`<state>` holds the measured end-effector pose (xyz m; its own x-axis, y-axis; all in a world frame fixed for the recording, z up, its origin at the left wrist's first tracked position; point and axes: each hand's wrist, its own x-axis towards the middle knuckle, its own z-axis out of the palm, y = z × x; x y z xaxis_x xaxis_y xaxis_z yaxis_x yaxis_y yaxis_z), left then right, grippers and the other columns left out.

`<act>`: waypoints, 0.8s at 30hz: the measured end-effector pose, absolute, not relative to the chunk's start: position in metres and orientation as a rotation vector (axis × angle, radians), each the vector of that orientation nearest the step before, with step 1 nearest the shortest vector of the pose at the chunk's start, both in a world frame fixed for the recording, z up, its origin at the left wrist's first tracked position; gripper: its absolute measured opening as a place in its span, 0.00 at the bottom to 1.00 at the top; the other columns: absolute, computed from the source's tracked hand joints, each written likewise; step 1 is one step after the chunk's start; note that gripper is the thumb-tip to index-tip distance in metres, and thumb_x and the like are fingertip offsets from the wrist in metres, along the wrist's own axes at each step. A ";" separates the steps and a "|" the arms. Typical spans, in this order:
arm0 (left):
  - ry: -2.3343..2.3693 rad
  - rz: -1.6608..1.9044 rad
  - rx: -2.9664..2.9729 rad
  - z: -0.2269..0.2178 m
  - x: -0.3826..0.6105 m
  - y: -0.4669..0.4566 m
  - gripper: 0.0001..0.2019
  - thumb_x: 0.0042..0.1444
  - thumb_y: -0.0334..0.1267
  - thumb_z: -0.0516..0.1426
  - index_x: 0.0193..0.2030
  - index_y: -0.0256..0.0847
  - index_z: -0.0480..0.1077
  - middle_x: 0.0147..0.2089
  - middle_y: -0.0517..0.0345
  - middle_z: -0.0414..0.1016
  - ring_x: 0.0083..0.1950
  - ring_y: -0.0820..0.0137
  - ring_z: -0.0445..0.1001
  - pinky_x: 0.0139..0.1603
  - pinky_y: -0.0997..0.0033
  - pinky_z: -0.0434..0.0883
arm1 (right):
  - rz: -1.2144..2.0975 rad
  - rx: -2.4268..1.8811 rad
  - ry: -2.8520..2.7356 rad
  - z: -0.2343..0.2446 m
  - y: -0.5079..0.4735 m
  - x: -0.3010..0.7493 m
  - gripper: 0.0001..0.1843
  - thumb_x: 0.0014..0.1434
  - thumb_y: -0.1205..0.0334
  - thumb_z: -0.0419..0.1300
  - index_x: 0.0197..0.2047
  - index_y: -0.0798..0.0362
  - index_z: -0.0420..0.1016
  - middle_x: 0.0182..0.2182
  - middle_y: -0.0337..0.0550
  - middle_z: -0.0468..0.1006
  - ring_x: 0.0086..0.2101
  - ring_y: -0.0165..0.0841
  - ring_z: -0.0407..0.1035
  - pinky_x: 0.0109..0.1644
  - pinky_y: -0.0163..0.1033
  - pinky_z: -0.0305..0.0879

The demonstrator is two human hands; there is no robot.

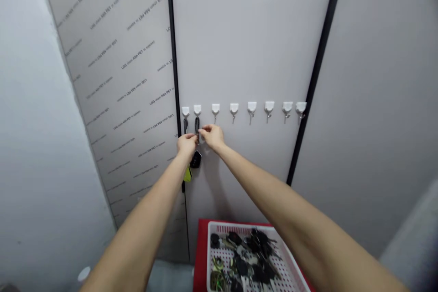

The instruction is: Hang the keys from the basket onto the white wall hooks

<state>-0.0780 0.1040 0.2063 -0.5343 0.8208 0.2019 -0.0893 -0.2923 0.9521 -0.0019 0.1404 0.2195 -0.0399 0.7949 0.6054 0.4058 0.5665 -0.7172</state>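
Likely light, bendy; best held by right strap (197,124); cannot tell if clamped in left hand (187,144) or right hand (213,137).

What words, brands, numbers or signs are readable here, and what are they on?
"LOG chem ... PET": repeated in slanting rows on the grey panel at left; the remaining letters are too blurred to be sure of.
White hooks: no readable text.
Black fob, yellow tag: any markings too small to read.
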 end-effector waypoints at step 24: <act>1.748 0.906 1.898 -0.020 0.014 0.006 0.16 0.37 0.25 0.49 0.36 0.38 0.65 0.38 0.52 0.67 0.42 0.68 0.62 0.43 0.70 0.57 | 0.269 -1.336 -2.374 0.008 0.027 0.192 0.08 0.43 0.67 0.50 0.29 0.54 0.68 0.28 0.41 0.70 0.32 0.30 0.60 0.37 0.33 0.53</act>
